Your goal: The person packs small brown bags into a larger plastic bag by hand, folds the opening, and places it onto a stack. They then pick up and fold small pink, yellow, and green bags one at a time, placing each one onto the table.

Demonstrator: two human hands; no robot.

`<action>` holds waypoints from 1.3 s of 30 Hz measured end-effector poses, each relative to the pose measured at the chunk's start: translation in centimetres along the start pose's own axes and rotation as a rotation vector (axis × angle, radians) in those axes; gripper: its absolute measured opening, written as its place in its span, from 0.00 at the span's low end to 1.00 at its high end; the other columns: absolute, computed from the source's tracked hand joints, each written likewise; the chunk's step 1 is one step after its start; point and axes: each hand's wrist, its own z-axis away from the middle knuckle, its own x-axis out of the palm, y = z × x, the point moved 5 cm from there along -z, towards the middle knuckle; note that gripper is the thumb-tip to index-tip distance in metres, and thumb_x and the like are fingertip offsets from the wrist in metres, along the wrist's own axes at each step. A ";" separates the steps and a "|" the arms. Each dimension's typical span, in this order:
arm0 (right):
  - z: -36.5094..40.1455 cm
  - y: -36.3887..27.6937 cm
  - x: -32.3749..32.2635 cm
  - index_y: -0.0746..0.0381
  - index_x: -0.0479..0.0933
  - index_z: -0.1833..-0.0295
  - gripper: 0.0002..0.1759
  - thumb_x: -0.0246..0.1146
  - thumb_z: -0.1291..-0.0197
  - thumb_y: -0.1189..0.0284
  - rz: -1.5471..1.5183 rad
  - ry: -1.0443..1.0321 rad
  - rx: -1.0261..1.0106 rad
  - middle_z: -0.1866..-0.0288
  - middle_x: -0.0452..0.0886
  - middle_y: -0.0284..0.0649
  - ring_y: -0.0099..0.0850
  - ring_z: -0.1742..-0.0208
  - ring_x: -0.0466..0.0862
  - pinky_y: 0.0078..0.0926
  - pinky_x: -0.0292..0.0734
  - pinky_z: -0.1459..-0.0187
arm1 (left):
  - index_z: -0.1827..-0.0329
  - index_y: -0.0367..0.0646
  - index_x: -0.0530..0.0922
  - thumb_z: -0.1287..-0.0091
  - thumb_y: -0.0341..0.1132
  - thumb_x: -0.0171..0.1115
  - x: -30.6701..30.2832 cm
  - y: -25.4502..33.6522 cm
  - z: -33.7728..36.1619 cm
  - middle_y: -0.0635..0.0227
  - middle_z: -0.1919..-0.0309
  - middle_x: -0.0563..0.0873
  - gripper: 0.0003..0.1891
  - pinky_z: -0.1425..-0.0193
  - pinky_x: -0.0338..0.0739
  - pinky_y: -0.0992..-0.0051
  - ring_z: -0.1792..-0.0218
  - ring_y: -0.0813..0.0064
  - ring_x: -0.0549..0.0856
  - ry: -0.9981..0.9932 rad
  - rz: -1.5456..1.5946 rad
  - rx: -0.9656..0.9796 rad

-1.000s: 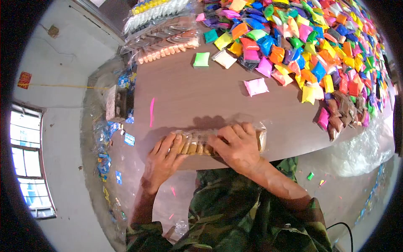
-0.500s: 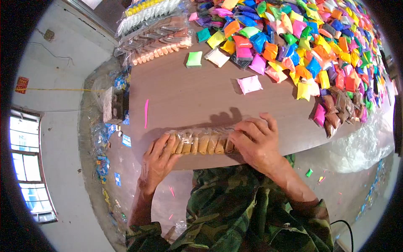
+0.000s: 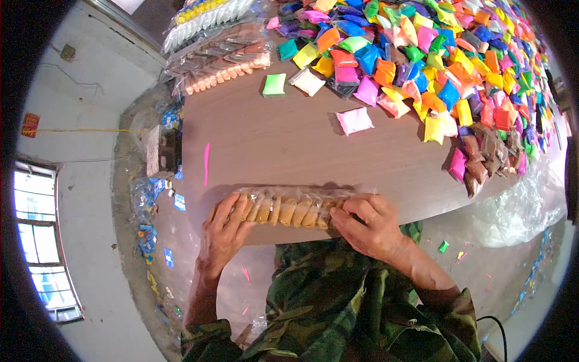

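Observation:
A clear plastic bag [image 3: 295, 208] lies along the table's near edge, with a row of small tan-brown packets standing side by side inside it. My left hand [image 3: 226, 226] grips its left end, fingers curled over the top. At the other end, my right hand [image 3: 369, 224] has its fingers bent and pinched on the plastic beside the last packet. Part of that end is hidden behind my fingers.
Colourful pillow packets [image 3: 386, 66] are heaped at the back right. Filled bags [image 3: 220, 51] are stacked at the back left. A pale pink packet [image 3: 354, 121], a green packet [image 3: 274, 85] and a pink strip [image 3: 206, 164] lie on the table [image 3: 271, 142]. Clear plastic sheeting [image 3: 506, 214] hangs at right.
My right hand has come down and its fingers have closed onto the bag's right end. More of the bag's far edge shows, and the packets lean more. My left hand stays at the left end.

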 end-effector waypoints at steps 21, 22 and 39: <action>3.6 0.1 0.1 0.51 0.88 0.41 0.28 0.85 0.50 0.64 0.079 0.060 0.113 0.33 0.85 0.31 0.43 0.29 0.81 0.55 0.75 0.29 | 0.30 0.39 0.82 0.38 0.27 0.78 0.4 0.3 0.8 0.52 0.31 0.81 0.30 0.26 0.79 0.54 0.30 0.45 0.80 0.015 0.002 -0.065; 3.7 -0.2 0.0 0.50 0.88 0.41 0.28 0.85 0.50 0.64 0.107 0.062 0.122 0.32 0.85 0.31 0.43 0.29 0.81 0.55 0.75 0.29 | 0.30 0.39 0.82 0.38 0.27 0.78 0.5 0.3 1.0 0.53 0.31 0.81 0.30 0.26 0.79 0.54 0.30 0.45 0.80 0.018 0.016 -0.073; -0.2 2.0 -3.6 0.65 0.86 0.44 0.18 0.77 0.35 0.68 -0.409 -0.030 0.583 0.50 0.92 0.46 0.41 0.48 0.91 0.37 0.85 0.43 | 0.44 0.37 0.89 0.30 0.37 0.75 -1.5 -1.7 -0.3 0.55 0.57 0.92 0.16 0.49 0.87 0.67 0.55 0.66 0.93 -0.093 0.561 -0.443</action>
